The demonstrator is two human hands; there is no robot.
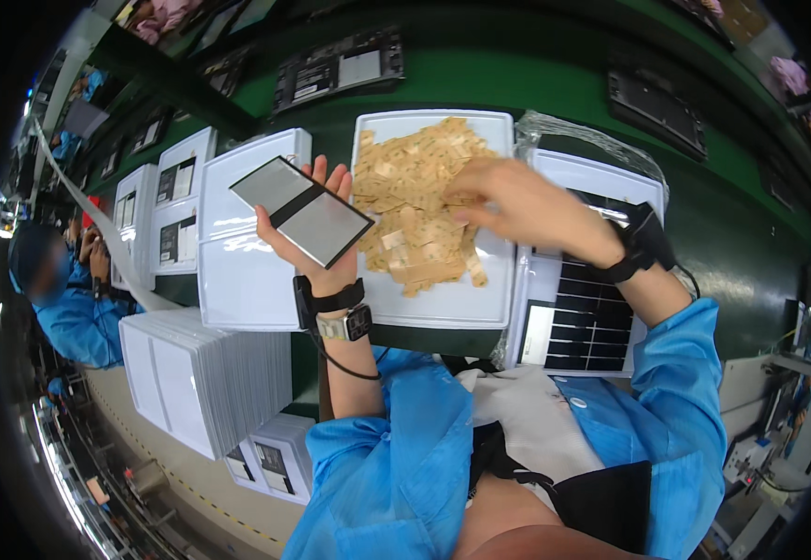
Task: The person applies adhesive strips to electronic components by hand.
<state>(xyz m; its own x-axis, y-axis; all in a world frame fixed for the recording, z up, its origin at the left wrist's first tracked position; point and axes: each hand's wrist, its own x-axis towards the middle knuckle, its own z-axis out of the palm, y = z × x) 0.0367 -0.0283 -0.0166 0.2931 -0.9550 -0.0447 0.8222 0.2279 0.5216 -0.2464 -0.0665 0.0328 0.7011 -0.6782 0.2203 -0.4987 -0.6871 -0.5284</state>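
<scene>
Grey panel [303,211] flat across left hand [317,245] fingers [319,170], right hand [517,201] on tan labels [415,210]

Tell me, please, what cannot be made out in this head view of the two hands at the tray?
- Right hand: motion-blurred over the tan pieces; whether its fingers pinch one is unclear.
- Flat grey panel in the left hand: its underside faces away.
- White tray: its near edge is partly covered by the blue sleeves.

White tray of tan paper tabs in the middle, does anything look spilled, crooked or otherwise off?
Nothing stands out. The small tan paper tabs lie in a loose heap, all inside the white rectangular tray. The right hand reaches into the heap; the left hand holds a flat grey rectangular panel tilted beside the tray.
</scene>
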